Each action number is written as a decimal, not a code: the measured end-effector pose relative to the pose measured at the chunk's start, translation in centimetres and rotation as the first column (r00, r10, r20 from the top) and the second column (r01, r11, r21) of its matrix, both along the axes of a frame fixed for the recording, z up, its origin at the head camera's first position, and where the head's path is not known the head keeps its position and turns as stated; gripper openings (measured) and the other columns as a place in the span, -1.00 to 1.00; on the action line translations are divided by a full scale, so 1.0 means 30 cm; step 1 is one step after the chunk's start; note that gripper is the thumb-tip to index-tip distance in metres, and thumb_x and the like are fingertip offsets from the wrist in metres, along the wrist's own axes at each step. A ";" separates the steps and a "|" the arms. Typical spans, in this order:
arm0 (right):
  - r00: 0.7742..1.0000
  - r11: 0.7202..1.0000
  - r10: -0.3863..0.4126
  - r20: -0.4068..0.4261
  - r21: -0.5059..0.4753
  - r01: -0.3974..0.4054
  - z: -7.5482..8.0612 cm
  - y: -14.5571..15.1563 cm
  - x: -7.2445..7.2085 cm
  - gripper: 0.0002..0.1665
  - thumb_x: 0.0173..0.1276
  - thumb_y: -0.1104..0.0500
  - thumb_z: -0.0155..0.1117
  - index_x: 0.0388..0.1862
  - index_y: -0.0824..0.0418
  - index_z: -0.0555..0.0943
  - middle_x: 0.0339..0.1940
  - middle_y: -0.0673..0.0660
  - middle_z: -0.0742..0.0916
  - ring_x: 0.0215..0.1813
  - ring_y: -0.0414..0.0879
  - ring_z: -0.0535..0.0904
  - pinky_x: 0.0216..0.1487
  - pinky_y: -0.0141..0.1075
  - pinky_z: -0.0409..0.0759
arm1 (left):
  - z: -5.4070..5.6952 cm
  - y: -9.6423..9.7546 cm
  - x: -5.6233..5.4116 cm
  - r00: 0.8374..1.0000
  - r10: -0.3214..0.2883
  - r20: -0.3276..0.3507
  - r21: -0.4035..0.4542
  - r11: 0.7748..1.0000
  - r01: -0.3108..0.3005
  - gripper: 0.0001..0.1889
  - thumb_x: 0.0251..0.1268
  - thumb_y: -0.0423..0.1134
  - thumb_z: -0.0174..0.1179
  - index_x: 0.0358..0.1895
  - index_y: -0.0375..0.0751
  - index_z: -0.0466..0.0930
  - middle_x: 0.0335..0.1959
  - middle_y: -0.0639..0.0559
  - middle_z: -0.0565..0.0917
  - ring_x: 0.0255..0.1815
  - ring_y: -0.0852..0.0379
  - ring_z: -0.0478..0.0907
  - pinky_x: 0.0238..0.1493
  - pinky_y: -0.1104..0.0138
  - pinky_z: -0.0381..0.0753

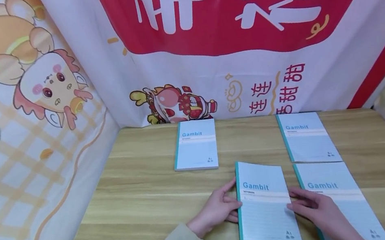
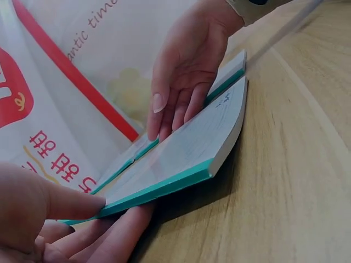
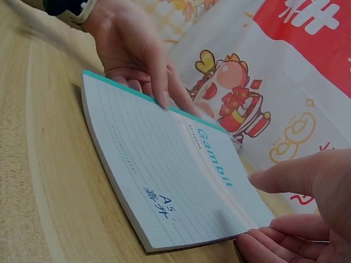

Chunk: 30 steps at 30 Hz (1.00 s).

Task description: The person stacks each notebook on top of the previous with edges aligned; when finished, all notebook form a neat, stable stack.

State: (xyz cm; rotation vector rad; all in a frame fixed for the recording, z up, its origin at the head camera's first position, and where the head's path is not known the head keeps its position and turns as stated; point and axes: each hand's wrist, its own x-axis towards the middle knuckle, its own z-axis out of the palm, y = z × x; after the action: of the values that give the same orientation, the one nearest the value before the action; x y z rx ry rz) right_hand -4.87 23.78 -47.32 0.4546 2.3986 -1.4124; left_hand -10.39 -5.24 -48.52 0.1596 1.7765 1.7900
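A pale blue Gambit notebook (image 1: 267, 216) with a teal spine is tilted, its spine side raised off the table in the left wrist view. My left hand (image 1: 217, 211) pinches that spine, thumb on the cover and fingers beneath. On the opposite side, my right hand (image 1: 317, 209) is at the notebook's edge; in the right wrist view its thumb (image 3: 285, 178) stands over the cover and its fingertips are by the edge. Whether the thumb touches is unclear. Under the right hand lies another notebook (image 1: 352, 204), partly hidden.
A similar notebook (image 1: 198, 146) lies at the back left of the wooden table (image 1: 135, 210). One more notebook (image 1: 307, 138) is at the back right, just beyond the near right one. Printed cloth (image 1: 88, 61) hangs behind the table and along its left side.
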 end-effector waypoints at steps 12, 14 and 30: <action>0.999 0.999 -0.036 0.001 -0.039 0.036 -0.008 0.006 -0.007 -0.08 0.32 -0.20 0.45 0.47 0.30 0.42 0.30 0.24 0.63 0.18 0.03 0.61 0.18 -0.06 0.61 | -0.001 0.004 -0.012 1.000 0.026 -0.003 -0.027 0.999 -0.026 -0.20 0.41 -0.49 0.19 0.63 -0.05 0.09 -0.28 -0.12 0.76 -0.46 -0.02 0.70 -0.36 0.16 0.77; 0.998 0.992 -0.056 0.016 -0.112 0.057 -0.013 0.020 -0.010 -0.09 0.35 -0.16 0.44 0.48 0.31 0.40 0.27 0.22 0.64 0.17 0.00 0.63 0.14 -0.14 0.64 | -0.001 0.006 -0.015 0.999 0.032 -0.003 -0.028 0.999 -0.032 -0.21 0.42 -0.49 0.18 0.63 -0.06 0.08 -0.27 -0.12 0.76 -0.46 -0.03 0.70 -0.36 0.17 0.77; 0.999 0.994 -0.043 -0.013 -0.097 0.041 -0.010 0.002 -0.046 -0.06 0.29 -0.20 0.47 0.45 0.34 0.43 0.13 0.23 0.71 0.08 0.02 0.69 0.00 -0.19 0.71 | 0.003 -0.017 -0.065 0.997 0.072 -0.006 0.056 0.996 -0.071 -0.19 0.45 -0.45 0.16 0.65 0.12 0.05 -0.21 -0.20 0.73 -0.41 -0.02 0.70 -0.26 0.15 0.77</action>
State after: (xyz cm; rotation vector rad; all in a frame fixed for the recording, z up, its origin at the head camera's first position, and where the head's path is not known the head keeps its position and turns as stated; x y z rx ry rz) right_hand -6.24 23.84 -47.61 0.4743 2.3325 -1.5468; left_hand -12.33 -5.75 -48.43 0.1270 1.7585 1.8931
